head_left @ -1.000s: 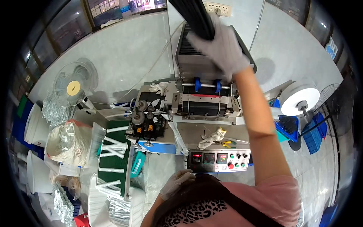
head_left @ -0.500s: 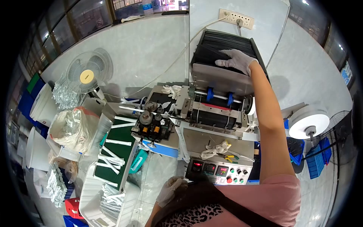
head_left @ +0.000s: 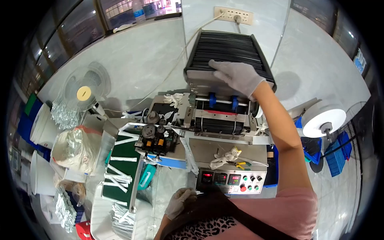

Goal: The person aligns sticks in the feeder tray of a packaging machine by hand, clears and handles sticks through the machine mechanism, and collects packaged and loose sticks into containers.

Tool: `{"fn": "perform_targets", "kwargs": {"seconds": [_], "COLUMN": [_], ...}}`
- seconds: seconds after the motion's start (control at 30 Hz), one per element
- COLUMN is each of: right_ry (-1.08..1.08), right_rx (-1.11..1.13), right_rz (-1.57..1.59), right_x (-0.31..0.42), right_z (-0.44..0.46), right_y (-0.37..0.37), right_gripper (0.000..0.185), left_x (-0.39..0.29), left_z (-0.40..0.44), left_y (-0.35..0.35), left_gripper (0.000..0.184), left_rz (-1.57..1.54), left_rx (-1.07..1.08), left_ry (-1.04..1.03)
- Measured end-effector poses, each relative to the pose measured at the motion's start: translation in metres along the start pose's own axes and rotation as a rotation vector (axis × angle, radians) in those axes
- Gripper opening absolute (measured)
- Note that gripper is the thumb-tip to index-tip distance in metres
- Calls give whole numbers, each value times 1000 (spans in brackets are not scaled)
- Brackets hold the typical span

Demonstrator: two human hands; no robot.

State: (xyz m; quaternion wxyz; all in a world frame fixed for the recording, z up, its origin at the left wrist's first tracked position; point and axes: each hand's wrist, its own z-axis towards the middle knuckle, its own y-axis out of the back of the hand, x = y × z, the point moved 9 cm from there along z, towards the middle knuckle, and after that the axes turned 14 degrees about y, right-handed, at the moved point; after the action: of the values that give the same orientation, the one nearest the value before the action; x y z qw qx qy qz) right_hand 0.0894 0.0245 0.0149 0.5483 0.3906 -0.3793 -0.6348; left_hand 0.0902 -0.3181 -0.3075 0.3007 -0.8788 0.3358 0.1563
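My right hand (head_left: 240, 77), in a pale glove, is at the front edge of a hopper (head_left: 262, 60) with its fingers stretched out. Long thin black sticks (head_left: 226, 48) lie across the hopper in a stack, and no stick shows in the hand. My left hand (head_left: 180, 203), gloved too, stays low by my body with fingers curled. Its fingertips meet a dark cloth or strap, and anything inside them is hidden. Below the hopper sits a machine with rollers (head_left: 218, 127) and a control panel (head_left: 230, 182) with lit displays.
A green conveyor (head_left: 120, 154) carries several white wrapped sticks (head_left: 118, 180) toward a white bin (head_left: 100, 214) of more. Cutters (head_left: 242, 164) and a crumpled glove (head_left: 224, 158) lie above the panel. A fan (head_left: 84, 94) stands left, a white reel (head_left: 324, 122) right.
My right hand has drawn back from over the black sticks to the hopper's front edge. The sticks now lie more evenly. The camera view has shifted; my left hand stays put.
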Motion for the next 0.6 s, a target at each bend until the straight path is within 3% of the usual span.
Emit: {"fn": "perform_targets", "kwargs": {"seconds": [0.17,0.23,0.4,0.47,0.6], "right_ry": [-5,157,239,-79,-76], "right_rx": [-43,-379,-479,2,-66], "right_rz": [-93,-302,-317,7,-67], "right_x": [8,30,57,27,24], "right_z": [-3,2,34,45,40], "right_y": [-2,24,18,-24,-16], "right_gripper": [43,47,46,39,35], "left_x": [0,0,-3,-3,8], "left_z": [10,11,12,11,17], "left_y": [7,10,3,3,18], "left_gripper": [33,34,36,36,35], "left_rz": [-52,-89,-4,16,-50], "left_rx": [38,28,2,8,50], "left_ry": [-31,-52,-14,-7,-29]}}
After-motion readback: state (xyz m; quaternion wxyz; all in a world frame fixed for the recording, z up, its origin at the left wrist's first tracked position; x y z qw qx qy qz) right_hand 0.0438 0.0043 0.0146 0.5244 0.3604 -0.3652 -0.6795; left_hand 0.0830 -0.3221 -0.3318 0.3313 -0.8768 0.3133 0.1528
